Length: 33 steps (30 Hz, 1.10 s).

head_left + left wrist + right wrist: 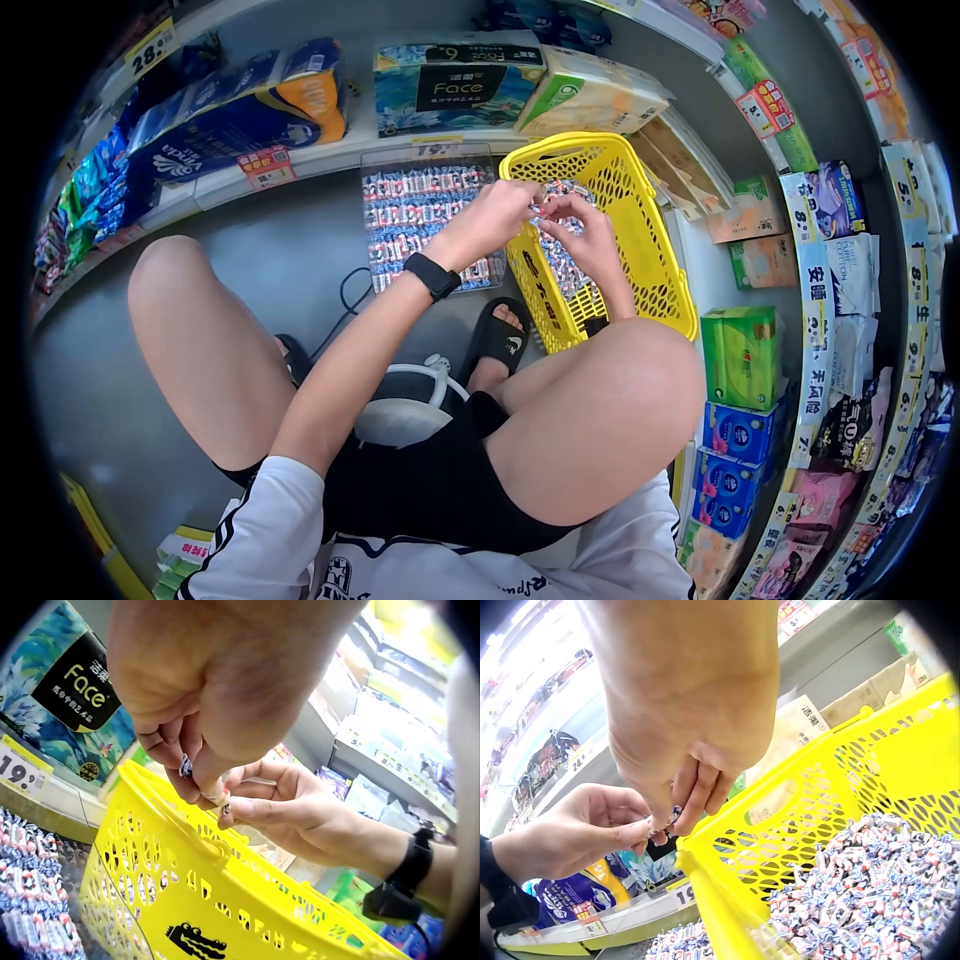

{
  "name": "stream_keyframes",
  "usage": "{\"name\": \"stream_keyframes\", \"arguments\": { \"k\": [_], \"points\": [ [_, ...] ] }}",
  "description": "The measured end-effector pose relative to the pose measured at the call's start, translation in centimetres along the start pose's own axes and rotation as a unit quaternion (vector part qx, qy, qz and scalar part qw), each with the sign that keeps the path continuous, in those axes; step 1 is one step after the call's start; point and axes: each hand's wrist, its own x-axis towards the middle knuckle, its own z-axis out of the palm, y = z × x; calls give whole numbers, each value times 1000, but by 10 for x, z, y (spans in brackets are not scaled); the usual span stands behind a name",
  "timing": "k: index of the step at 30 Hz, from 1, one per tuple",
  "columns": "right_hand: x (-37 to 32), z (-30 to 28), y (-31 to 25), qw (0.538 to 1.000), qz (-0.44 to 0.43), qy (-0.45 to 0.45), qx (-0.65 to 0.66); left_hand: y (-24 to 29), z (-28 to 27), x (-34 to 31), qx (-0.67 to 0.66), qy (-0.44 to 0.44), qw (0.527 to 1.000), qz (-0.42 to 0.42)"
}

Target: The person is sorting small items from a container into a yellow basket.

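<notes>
Above the near rim of a yellow basket (655, 240), my two hands meet. The left hand (488, 220) and right hand (592, 245) pinch a small wrapped candy (220, 797) between thumbs and fingers, fingertips close together. Its twisted blue-and-white wrapper (676, 812) shows at the fingertips in the right wrist view; the fingers hide much of it. Loose wrapped candies (862, 892) lie heaped inside the basket, under the hands. To its left, a clear box (375, 158) holds similar candies (400, 215) in neat rows.
Shelves with tissue packs (455, 90) run behind the box and basket. Green packs (740, 355) and blue packs (728, 490) stand at the right, beside a shelf with price strips. My knees flank the workspace, and a sandalled foot (492, 350) is close to the basket.
</notes>
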Motion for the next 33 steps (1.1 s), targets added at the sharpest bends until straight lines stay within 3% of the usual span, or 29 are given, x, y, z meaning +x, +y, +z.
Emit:
{"name": "stream_keyframes", "arguments": {
  "k": [6,8,9,13,16,23,28,33],
  "points": [
    [23,26,-19,999,-29,-17,-26,-6,-24,-29,5,63,998,-25],
    [30,33,-28,995,-40,-44,-84,-8,-34,-38,-10,51,995,-86],
    [33,39,-33,993,-60,-39,-96,-12,-37,-42,-6,76,995,-57],
    [46,62,-31,995,-58,-49,-70,-24,-49,-59,-8,80,991,-106],
    [51,72,-29,993,-61,-60,-87,-26,-57,-64,-19,48,986,-161],
    [48,84,-29,991,-44,-55,-112,-42,-47,-75,-18,69,987,-141],
    [51,89,-19,985,-98,-73,-124,-47,-45,-81,2,46,989,-143],
    [51,89,-22,969,-93,-167,-154,-53,-35,-98,-45,7,978,-204]
  ]
}}
